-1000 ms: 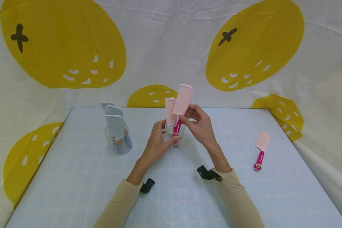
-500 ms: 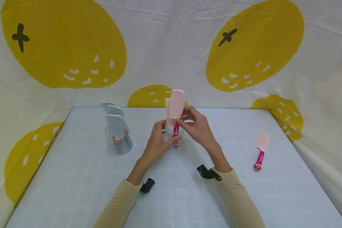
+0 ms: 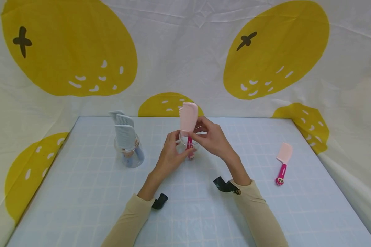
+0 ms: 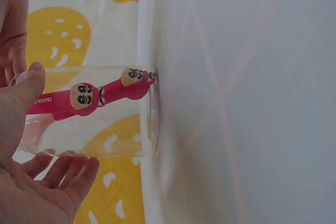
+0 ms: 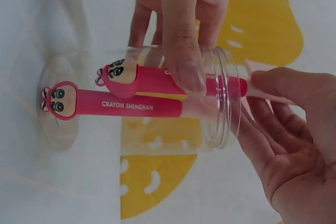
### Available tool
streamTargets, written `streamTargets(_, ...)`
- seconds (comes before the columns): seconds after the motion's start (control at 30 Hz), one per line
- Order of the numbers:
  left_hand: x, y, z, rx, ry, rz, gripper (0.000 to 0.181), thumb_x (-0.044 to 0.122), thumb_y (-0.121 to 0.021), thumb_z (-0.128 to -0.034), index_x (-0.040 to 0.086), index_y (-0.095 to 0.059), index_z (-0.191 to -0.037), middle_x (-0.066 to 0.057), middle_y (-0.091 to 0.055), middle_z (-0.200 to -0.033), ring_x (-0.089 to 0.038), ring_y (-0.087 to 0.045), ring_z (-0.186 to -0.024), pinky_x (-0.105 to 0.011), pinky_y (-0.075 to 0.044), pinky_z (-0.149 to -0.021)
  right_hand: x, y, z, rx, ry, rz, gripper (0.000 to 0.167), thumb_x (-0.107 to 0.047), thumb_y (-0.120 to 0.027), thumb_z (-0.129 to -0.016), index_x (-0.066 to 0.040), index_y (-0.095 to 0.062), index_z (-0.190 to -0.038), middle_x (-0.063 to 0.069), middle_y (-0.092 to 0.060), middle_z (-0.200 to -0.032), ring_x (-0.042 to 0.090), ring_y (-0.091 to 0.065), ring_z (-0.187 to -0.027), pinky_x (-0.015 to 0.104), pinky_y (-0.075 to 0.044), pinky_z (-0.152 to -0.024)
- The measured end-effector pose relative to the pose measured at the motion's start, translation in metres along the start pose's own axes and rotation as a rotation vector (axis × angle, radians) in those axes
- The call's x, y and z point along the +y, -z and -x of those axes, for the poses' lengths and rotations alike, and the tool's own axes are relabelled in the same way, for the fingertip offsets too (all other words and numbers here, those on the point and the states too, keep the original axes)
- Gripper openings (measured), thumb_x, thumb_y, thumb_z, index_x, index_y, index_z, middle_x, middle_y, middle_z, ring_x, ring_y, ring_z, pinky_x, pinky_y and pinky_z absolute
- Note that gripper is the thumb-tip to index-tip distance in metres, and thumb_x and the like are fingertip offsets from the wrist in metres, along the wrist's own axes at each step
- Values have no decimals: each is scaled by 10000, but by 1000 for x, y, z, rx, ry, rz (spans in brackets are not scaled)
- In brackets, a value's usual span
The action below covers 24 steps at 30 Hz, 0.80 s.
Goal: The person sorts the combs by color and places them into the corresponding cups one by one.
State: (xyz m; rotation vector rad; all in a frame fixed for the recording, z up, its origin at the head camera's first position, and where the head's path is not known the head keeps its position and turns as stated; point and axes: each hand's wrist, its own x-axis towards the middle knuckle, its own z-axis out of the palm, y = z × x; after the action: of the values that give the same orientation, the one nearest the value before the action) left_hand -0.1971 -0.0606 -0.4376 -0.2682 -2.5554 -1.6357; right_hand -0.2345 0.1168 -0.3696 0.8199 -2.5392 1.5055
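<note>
A clear jar [image 5: 227,129] stands upright near the table's far middle, and my left hand [image 3: 169,156] grips it around the side. My right hand [image 3: 213,137] pinches a pink comb [image 3: 189,115] at its neck, just over the rim. That comb's dark pink handle [image 5: 149,81] reaches down inside the jar, its character-face end above the bottom. Another pink comb's handle [image 5: 128,103] stands in the same jar, with its face end at the base. In the head view its blade is mostly hidden behind the held comb.
Left of the hands, a second clear jar [image 3: 136,158] holds several light blue combs [image 3: 125,135]. On the right lies a pink comb [image 3: 284,154] with a dark pink handle. A white curtain with yellow fruit prints hangs behind the table [image 3: 185,219].
My right hand has moved the pink comb left and downward, deeper into the jar. The comb is more upright and covers the other comb's blade. My left hand stays put on the jar.
</note>
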Motion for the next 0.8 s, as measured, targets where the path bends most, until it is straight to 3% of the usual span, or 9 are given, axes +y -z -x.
streamTargets(0.33,0,1,0,4,5,-12,802,393,-827,-876,149,-365,-1485,-60,-435,-1434,-233,-485,-1278,-453,-484,-1080,0,-2,0,-11,-8,-9,403,-75,-810,-891,-6,-628,-1244,108,-711,-1091,235,-719,-987,389,-602,-886)
streamTargets(0.6,-1,-1,-1,7,1,-4,809,415,-828,-868,161,-372,-1486,-41,-438,-1434,-213,-486,-1271,-422,-484,-1082,-3,3,3,25,-57,72,287,-157,-800,-914,-23,-686,-1141,87,-740,-1052,221,-718,-934,401,-610,-857)
streamTargets(0.8,0,0,0,7,14,-9,818,428,-829,-865,160,-370,-1487,-40,-432,-1447,-221,-485,-1282,-440,-484,-1082,-3,4,1,-34,-53,133,302,-141,-809,-904,-11,-699,-1154,76,-743,-1031,211,-696,-924,392,-602,-850)
